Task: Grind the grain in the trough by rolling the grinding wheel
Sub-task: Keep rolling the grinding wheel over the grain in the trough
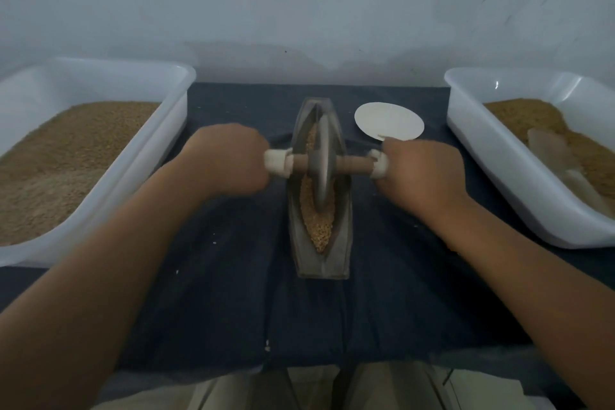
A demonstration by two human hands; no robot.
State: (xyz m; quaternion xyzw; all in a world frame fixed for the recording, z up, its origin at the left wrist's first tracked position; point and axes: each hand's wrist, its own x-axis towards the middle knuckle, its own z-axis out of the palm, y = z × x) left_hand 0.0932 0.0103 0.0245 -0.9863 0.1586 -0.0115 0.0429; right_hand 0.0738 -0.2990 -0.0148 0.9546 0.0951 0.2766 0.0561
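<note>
Two hands hold the grinding wheel (pixel 322 163) by its handle (pixel 354 163)

Fingers of the left hand (pixel 229 160) are curled tight round the left end of the wooden handle. The right hand (pixel 422 173) is curled round the right end the same way. Both ends are wrapped in white. The handle goes through the middle of the grinding wheel, a thin grey disc that stands up on its edge. The wheel sits inside the trough (pixel 321 256), about halfway along it, down in the grain (pixel 319 226). Brown grain shows on the near side of the wheel and on the far side. The trough is long and pointed like a little boat. It lies in the middle of the dark blue cloth (pixel 233 276) and points away from the person. A round white plate (pixel 389 120) sits just right of the trough's far end, near the cloth's far edge. The left tub (pixel 179 103), big and white, stands at the left edge, full of brown grain. The right tub (pixel 466 116) stands at the right edge, with a pale scoop (pixel 549 150) lying in its grain
</note>
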